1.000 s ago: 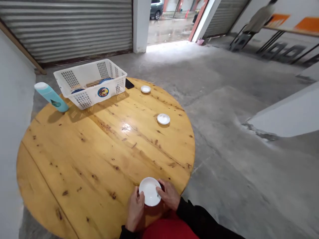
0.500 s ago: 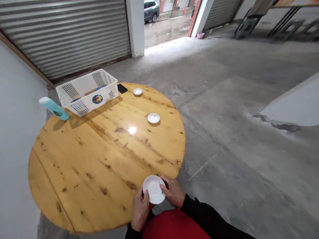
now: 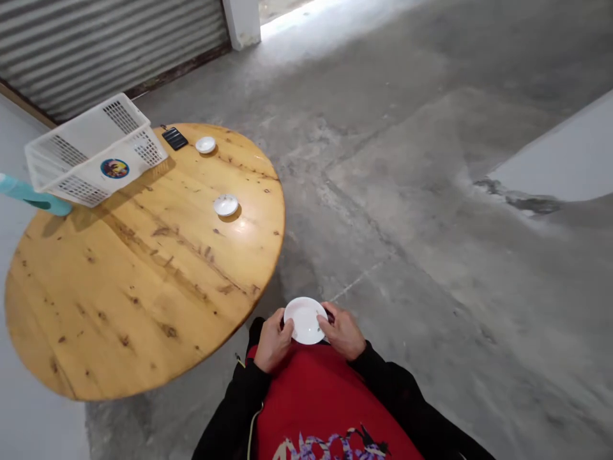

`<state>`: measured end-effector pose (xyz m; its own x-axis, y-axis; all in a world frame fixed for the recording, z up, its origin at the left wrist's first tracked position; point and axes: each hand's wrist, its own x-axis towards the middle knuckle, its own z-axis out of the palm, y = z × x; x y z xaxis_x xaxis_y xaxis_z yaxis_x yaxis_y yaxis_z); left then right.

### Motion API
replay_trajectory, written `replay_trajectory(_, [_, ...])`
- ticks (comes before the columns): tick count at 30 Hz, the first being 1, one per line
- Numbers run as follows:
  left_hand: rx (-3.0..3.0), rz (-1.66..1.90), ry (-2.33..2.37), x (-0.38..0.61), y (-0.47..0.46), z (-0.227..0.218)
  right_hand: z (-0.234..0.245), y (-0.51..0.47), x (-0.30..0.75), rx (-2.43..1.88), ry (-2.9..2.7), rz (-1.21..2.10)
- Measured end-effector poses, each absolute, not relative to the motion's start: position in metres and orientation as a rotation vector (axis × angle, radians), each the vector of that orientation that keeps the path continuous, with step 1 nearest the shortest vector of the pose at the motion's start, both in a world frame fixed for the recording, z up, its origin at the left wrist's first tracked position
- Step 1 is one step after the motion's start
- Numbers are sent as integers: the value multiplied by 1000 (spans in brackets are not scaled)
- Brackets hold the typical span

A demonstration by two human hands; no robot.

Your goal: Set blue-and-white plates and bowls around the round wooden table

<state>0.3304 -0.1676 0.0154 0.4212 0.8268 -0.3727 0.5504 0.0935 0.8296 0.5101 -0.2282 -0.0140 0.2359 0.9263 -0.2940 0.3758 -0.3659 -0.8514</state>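
Note:
A small white dish [image 3: 305, 321] is held in front of my red shirt, just off the table's right edge. My left hand [image 3: 275, 342] grips its left rim with the thumb on top. On the opposite rim, my right hand [image 3: 343, 330] closes with its thumb over the inside edge, near small printed marks. Fingers under the dish are hidden. Two more small white dishes rest on the round wooden table [image 3: 119, 275]: a nearer dish [image 3: 225, 205] and a farther dish [image 3: 205, 145].
A white plastic basket [image 3: 96, 153] with a round sticker stands at the table's far left. Beside it are a black phone-like object [image 3: 175, 138] and a leaning turquoise bottle [image 3: 36, 195]. A white pillar [image 3: 560, 153] rises from the concrete floor [image 3: 407, 255] at right.
My view has tilted down and turned right, so the table sits farther left. Both hands have brought the dish from over the table's edge to in front of my body.

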Motion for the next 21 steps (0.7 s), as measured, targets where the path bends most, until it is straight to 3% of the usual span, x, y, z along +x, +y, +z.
replay_trajectory(10, [1583,354,1354,383,-117,18,-20,-169,558,-1797,-1152,1121])
replay_trajectory(21, [1210,687,1598,399,7,9,-5,30,579,-1720,-1575,1197])
